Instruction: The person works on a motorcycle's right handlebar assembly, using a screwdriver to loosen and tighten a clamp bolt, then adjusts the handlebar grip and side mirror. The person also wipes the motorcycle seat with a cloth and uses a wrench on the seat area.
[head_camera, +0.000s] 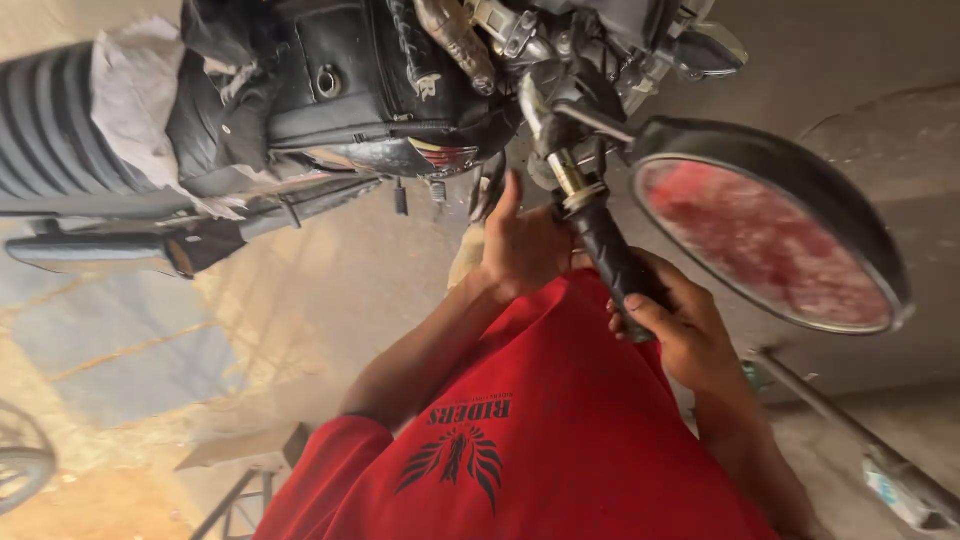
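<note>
Red T-shirt with a dark printed emblem fills the near foreground, worn by the person at work. Just beyond it, the black ribbed handlebar grip sits at the end of the motorcycle's bar, below the brass-coloured collar and the lever. Right hand is wrapped around the outer end of the grip, fingers closed on it. Left hand presses against the bar beside the collar, thumb raised, fingers curled; whether it clamps anything I cannot tell. Judgement: working this grip well wants the right hand twisting and pulling along the bar's line, the left bracing the bar so it does not swing. Round mirror hangs just beside the grip, close to the right wrist. Black tank bag and ribbed seat lie further off.
</note>
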